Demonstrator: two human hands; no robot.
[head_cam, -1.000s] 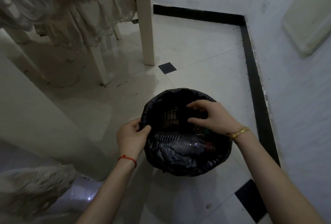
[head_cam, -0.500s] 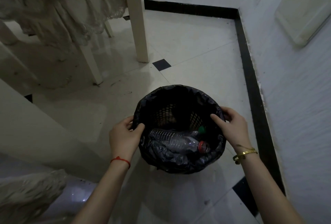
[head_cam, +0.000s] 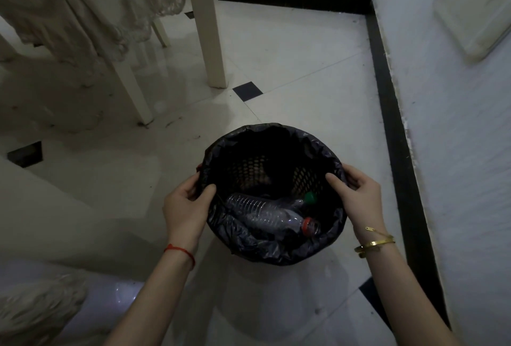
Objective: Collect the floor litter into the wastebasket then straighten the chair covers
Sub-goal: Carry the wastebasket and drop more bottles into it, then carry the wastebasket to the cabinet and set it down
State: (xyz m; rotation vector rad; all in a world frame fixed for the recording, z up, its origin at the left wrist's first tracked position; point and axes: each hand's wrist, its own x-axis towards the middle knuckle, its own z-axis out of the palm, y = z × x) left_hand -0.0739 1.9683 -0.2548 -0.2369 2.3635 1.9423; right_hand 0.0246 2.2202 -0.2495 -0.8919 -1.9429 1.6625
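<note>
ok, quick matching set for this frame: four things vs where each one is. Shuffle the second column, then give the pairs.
1. left hand
2. right hand
3. red-capped bottle
4. wastebasket

A. lying inside the bag
B. gripping the rim on the wall side
C. standing on the tile floor
D. gripping the rim on the chair side

Pairs: 1-D, 2-B, 3-A, 4-C
</note>
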